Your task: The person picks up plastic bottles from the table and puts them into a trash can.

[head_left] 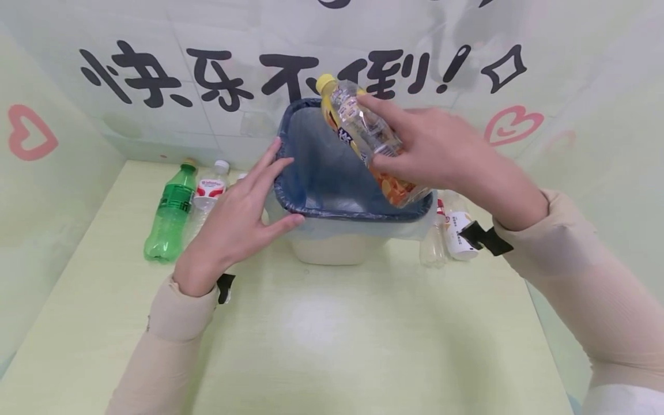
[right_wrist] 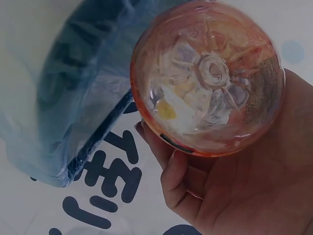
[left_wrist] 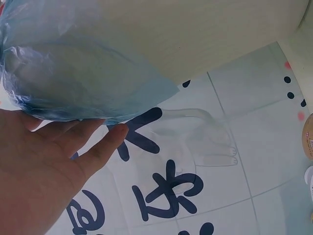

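Observation:
My right hand grips a clear plastic drink bottle with a yellow cap and an orange and yellow label. The bottle is tilted over the mouth of a pale trash bin, its cap up and away from me. Its round ribbed base fills much of the right wrist view, with fingers wrapped round the side. A blue bag lines the bin and folds over the rim. My left hand rests its spread fingers against the bin's left rim, touching the bag in the left wrist view.
To the left of the bin stand a green bottle and a clear bottle with a red and white label. A white-labelled bottle and another clear bottle stand at its right. A printed wall closes off the table's back.

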### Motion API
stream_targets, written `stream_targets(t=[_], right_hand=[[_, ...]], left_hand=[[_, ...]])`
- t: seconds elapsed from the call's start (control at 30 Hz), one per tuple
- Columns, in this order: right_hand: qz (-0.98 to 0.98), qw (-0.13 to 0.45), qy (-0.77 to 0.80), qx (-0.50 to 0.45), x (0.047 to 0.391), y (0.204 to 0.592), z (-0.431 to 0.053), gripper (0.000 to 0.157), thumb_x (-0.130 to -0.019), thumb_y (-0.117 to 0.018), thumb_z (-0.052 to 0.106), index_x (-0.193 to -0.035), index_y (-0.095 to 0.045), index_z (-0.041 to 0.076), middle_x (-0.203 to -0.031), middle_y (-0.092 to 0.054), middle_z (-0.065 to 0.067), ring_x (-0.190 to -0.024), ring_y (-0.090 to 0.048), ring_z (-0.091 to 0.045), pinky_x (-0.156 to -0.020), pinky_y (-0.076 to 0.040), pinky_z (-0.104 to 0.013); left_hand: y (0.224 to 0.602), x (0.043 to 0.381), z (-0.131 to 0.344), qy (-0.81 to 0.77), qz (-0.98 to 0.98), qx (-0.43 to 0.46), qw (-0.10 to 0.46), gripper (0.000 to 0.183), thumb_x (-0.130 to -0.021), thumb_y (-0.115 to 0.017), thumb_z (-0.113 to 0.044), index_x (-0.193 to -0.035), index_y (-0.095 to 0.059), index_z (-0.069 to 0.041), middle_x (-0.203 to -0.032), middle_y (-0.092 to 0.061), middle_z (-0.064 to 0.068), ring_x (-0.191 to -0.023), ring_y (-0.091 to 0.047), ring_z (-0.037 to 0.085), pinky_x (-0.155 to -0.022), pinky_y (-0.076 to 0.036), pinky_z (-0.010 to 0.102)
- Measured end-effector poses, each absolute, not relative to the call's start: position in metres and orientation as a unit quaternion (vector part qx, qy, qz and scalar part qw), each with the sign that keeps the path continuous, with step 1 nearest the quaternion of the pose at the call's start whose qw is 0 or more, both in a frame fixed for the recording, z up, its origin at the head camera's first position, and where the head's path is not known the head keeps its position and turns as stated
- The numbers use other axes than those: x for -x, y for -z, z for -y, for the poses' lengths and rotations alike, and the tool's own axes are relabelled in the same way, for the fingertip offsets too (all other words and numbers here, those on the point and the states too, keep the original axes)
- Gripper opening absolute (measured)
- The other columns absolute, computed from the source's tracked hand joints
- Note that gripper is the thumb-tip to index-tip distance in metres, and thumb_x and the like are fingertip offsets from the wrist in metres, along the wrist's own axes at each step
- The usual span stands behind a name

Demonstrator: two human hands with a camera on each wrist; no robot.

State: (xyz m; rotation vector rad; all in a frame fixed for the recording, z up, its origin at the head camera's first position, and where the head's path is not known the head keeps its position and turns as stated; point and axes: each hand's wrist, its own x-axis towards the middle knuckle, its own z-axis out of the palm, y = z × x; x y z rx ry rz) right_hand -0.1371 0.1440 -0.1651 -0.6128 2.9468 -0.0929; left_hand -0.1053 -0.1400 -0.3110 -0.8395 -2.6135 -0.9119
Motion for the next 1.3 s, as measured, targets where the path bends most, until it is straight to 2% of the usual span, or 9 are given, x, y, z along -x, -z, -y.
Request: stream_targets(t=[0.17, 0.4, 0.5, 0.6, 0.7, 0.83, 0.87, 1.0, 1.3], right_hand=[[-0.976, 0.078, 0.034, 0.200, 0.139, 0.167, -0.144, 0.080, -0.091, -0.056, 0.048, -0.158, -0.012, 0.044, -0.103, -0.063, -0.007, -0.076, -0.063, -0.023, -0.061, -0.050, -0.038], [-0.969, 0.084, 0.026, 0.231, 0.142, 0.173, -0.145, 0.080, -0.093, -0.056, 0.041, -0.159, -0.011, 0.041, -0.079, -0.058, -0.006, -0.064, -0.058, -0.020, -0.058, -0.047, -0.035], [-0.966, 0.095, 0.026, 0.241, 0.143, 0.177, -0.146, 0.080, -0.094, -0.055, 0.040, -0.159, -0.007, 0.042, -0.078, -0.057, -0.005, -0.063, -0.056, -0.020, -0.057, -0.046, -0.035], [-0.962, 0.109, 0.031, 0.248, 0.143, 0.181, -0.149, 0.080, -0.096, -0.054, 0.041, -0.158, -0.003, 0.043, -0.086, -0.057, -0.006, -0.067, -0.057, -0.020, -0.059, -0.047, -0.037], [-0.960, 0.121, 0.031, 0.252, 0.142, 0.183, -0.155, 0.080, -0.097, -0.053, 0.047, -0.159, -0.003, 0.039, -0.119, -0.057, -0.013, -0.090, -0.063, -0.028, -0.076, -0.052, -0.047], [-0.961, 0.115, 0.051, 0.245, 0.141, 0.182, -0.163, 0.082, -0.097, -0.052, 0.057, -0.160, -0.005, 0.035, -0.156, -0.033, -0.016, -0.118, -0.056, -0.035, -0.103, -0.040, -0.057], [-0.961, 0.109, 0.060, 0.245, 0.142, 0.182, -0.164, 0.083, -0.096, -0.052, 0.058, -0.160, -0.006, 0.034, -0.157, -0.032, -0.015, -0.123, -0.053, -0.035, -0.106, -0.037, -0.057], [-0.960, 0.089, 0.083, 0.251, 0.145, 0.181, -0.163, 0.081, -0.096, -0.053, 0.058, -0.160, -0.011, 0.033, -0.154, -0.036, -0.014, -0.113, -0.054, -0.031, -0.106, -0.037, -0.055], [-0.959, 0.072, 0.087, 0.259, 0.149, 0.183, -0.164, 0.080, -0.097, -0.054, 0.056, -0.161, -0.014, 0.028, -0.155, -0.035, -0.016, -0.137, -0.039, -0.035, -0.112, -0.032, -0.055]], left_hand=[[0.311, 0.106, 0.140, 0.313, 0.897, 0.287, 0.121, 0.088, -0.089, -0.056, -0.069, -0.156, -0.033, -0.016, -0.166, -0.008, -0.008, -0.121, -0.058, 0.038, -0.087, -0.050, 0.052], [0.310, 0.105, 0.138, 0.293, 0.903, 0.287, 0.127, 0.092, -0.084, -0.070, -0.060, -0.155, -0.033, -0.014, -0.166, -0.007, -0.007, -0.134, -0.047, 0.038, -0.098, -0.046, 0.055], [0.310, 0.105, 0.137, 0.290, 0.903, 0.290, 0.129, 0.093, -0.083, -0.072, -0.058, -0.155, -0.033, -0.014, -0.166, -0.007, -0.006, -0.134, -0.047, 0.038, -0.098, -0.046, 0.055], [0.311, 0.106, 0.134, 0.289, 0.902, 0.293, 0.132, 0.094, -0.083, -0.071, -0.060, -0.155, -0.033, -0.014, -0.166, -0.007, -0.006, -0.127, -0.053, 0.037, -0.091, -0.050, 0.052], [0.311, 0.107, 0.130, 0.288, 0.900, 0.300, 0.133, 0.094, -0.083, -0.070, -0.061, -0.155, -0.032, -0.015, -0.166, -0.007, -0.006, -0.118, -0.059, 0.036, -0.086, -0.051, 0.049], [0.311, 0.107, 0.126, 0.291, 0.897, 0.304, 0.138, 0.093, -0.082, -0.072, -0.060, -0.154, -0.034, -0.014, -0.166, -0.009, -0.006, -0.116, -0.060, 0.035, -0.085, -0.051, 0.047], [0.311, 0.107, 0.126, 0.292, 0.897, 0.302, 0.140, 0.093, -0.082, -0.072, -0.059, -0.154, -0.035, -0.014, -0.166, -0.009, -0.006, -0.118, -0.059, 0.035, -0.087, -0.050, 0.048], [0.310, 0.106, 0.129, 0.295, 0.897, 0.295, 0.146, 0.092, -0.082, -0.072, -0.059, -0.154, -0.035, -0.014, -0.166, -0.010, -0.007, -0.124, -0.056, 0.037, -0.091, -0.049, 0.051], [0.312, 0.104, 0.137, 0.301, 0.898, 0.286, 0.145, 0.090, -0.085, -0.069, -0.061, -0.154, -0.035, -0.014, -0.166, -0.009, -0.007, -0.122, -0.056, 0.038, -0.093, -0.048, 0.052]])
